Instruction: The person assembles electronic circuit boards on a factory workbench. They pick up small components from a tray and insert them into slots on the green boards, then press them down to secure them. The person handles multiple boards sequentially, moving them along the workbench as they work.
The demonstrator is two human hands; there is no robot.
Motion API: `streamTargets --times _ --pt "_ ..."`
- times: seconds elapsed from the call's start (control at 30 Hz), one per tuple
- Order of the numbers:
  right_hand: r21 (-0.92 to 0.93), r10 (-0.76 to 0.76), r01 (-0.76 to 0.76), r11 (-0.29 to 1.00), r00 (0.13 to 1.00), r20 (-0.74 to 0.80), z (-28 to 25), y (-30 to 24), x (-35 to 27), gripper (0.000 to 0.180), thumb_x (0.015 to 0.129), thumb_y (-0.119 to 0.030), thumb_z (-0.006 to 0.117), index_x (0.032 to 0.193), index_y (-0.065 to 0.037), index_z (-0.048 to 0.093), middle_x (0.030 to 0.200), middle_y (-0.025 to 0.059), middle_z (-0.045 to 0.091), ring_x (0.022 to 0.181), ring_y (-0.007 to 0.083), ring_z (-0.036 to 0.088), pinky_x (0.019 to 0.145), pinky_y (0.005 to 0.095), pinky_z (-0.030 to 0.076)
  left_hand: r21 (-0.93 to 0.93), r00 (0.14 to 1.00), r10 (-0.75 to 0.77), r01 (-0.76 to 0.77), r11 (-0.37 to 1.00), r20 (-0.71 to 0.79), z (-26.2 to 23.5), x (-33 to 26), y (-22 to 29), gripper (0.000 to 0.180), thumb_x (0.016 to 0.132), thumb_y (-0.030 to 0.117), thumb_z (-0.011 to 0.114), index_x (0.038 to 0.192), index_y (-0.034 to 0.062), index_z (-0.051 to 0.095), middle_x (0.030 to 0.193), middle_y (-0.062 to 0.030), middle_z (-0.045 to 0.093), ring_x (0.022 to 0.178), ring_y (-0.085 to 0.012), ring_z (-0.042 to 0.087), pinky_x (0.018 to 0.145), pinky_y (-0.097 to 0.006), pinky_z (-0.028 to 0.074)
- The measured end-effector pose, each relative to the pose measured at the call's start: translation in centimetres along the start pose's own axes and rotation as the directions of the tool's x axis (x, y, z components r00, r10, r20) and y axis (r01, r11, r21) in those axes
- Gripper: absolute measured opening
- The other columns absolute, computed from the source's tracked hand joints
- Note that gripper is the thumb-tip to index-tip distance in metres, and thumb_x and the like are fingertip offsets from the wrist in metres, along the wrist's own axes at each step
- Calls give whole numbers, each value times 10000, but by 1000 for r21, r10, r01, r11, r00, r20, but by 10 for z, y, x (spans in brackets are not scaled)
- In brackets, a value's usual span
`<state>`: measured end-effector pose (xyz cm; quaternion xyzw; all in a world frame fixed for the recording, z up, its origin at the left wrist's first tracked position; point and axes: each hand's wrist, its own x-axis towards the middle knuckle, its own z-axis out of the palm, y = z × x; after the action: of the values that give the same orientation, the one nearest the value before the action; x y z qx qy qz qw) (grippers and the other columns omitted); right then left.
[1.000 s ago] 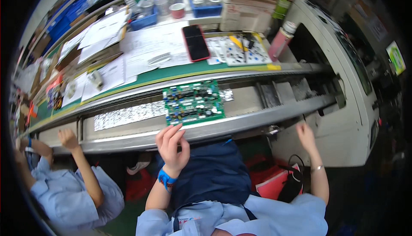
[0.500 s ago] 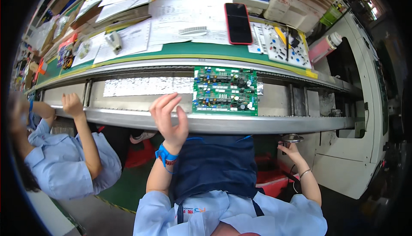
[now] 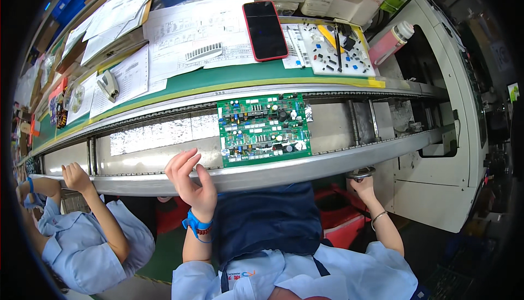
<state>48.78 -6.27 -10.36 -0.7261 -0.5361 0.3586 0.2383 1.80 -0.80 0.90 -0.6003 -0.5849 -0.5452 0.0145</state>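
Note:
A green circuit board point(image 3: 263, 145) full of small parts rests between the two rails of the conveyor. Just left of its near corner, my left hand point(image 3: 191, 185) hovers over the front rail point(image 3: 256, 176); its fingers are loosely curled and apart, holding nothing. Below the rail on the right, my right hand point(image 3: 364, 189) is closed on a round metal handwheel point(image 3: 361, 174), whose rim partly hides the fingers. A blue wrist strap point(image 3: 196, 224) circles my left wrist.
Behind the conveyor lie a phone point(image 3: 266, 31), a stapler point(image 3: 108, 85), paper sheets point(image 3: 180, 30) and a white tray of small components point(image 3: 327, 66). A pink bottle point(image 3: 390, 44) stands near the white machine point(image 3: 431, 191). At left sits a co-worker point(image 3: 103, 234) with one hand by the rail.
The whole view has shifted, so the board and bench appear farther left. My right hand has changed position around the handwheel. My left hand keeps its place beside the board.

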Motion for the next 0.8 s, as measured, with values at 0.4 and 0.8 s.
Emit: streamTargets --times 0.4,0.8 --pt "-584 -198 -17 811 933 -301 -17 -45 -11 554 621 21 731 1112 -21 478 788 177 570 837 387 505 778 456 405 17 999 11 -12 1000 47 3 3 2 277 741 -77 558 982 47 614 1060 -101 621 1008 -306 533 905 -405 405" --pt "-634 176 174 754 875 450 -112 -153 3 354 847 -308 689 890 41 645 785 171 661 739 235 628 714 357 492 -44 999 -10 8 999 -52 3 7 4 295 685 -95 591 929 64 633 1019 -81 634 953 -290 560 839 -380 437"
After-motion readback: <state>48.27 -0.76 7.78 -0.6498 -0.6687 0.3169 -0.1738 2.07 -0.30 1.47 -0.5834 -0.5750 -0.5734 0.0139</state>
